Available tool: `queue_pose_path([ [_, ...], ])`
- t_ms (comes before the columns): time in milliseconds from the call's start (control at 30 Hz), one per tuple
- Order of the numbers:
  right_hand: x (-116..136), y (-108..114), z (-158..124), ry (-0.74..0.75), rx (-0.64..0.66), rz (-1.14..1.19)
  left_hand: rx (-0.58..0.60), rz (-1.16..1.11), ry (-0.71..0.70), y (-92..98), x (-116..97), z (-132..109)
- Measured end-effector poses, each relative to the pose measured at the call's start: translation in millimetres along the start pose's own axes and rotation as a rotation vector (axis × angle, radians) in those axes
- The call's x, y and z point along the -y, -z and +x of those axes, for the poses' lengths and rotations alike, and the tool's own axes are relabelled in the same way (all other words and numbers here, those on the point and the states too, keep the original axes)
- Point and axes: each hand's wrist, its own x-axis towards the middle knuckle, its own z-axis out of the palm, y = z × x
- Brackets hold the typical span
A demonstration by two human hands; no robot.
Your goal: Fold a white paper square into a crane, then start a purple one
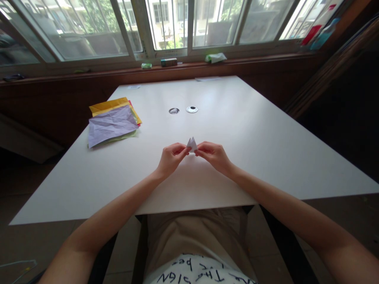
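A wide row of windows (168,23) is seen far beyond the fingers, above a dark wooden sill. The white tabletop (266,157) is spread beneath and around them. A stack of coloured sheets (112,122) is laid well to the left of the fingers, and two round cable holes (192,109) are set beyond them. The left hand (170,157) and right hand (214,154) are held close together. A folded white paper (192,144) is pinched between their fingers (181,149), just above the tabletop. The crease is probably best made with the edges matched before pressure is applied.
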Motion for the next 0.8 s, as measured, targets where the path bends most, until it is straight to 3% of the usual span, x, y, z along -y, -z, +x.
queue_pose_path([
  [300,-5.5,-1.9,0.7,-0.09,0.01,0.088,-0.009,-0.031,0.038,-1.3,1.7,1.0],
  [500,-3.8,-2.4,0.8,-0.087,0.009,0.093,-0.092,-0.098,0.015,-2.3,-1.3,1.4],
  [800,0.9,-0.8,-0.3,-0.059,0.012,0.092,-0.094,-0.085,-0.001,-1.7,-0.6,1.8],
])
